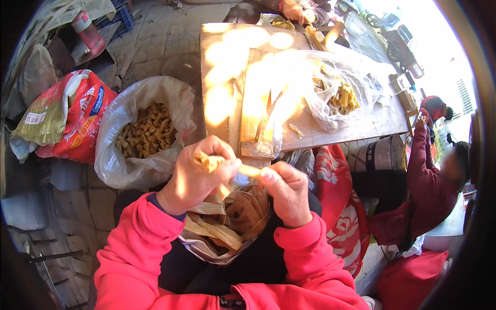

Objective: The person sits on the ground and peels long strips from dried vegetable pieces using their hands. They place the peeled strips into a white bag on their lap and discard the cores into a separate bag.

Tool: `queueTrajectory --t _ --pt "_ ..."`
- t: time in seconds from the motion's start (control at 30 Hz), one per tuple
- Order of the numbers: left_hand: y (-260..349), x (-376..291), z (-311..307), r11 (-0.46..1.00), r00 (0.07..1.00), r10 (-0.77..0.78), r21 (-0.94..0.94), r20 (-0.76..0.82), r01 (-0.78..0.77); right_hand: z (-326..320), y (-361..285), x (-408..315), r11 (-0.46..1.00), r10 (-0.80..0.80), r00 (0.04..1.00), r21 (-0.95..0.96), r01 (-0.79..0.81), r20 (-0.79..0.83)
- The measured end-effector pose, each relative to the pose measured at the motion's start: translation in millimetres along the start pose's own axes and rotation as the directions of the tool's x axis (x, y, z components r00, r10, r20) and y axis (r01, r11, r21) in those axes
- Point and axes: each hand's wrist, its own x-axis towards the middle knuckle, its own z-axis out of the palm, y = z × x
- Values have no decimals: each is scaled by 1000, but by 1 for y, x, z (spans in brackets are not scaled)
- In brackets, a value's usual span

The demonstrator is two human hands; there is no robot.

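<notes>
Both my hands are raised over my lap, joined by a flat yellow-tan strip [250, 170], perhaps tofu skin. My left hand [186, 178] pinches a folded, bunched part of it, with a short tail hanging below the thumb. The right-hand end is pinched between thumb and forefinger of my right hand [288, 190]. Below them, a pale bag [215, 259] on my lap holds long loose strips [248, 209] of the same colour. Just left stands an open white sack [108, 162] with many small knotted pieces [149, 131] inside.
Ahead is a sunlit wooden table [372, 124] with a thick wooden board [255, 153] and a clear plastic bag [323, 118] of yellowish pieces. A red sack [83, 128] stands far left. Another person's hands [294, 11] show across the table; a person in dark red [424, 186] is at right.
</notes>
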Motion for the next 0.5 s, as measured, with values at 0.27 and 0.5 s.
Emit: queueTrajectory --t 0.27,0.5 --pt "-17 48 15 959 964 207 232 -167 -165 -5 17 61 666 -546 817 -689 286 -188" --pt "-30 47 -14 866 870 431 379 -238 -326 -23 24 56 822 -420 839 -537 190 -345"
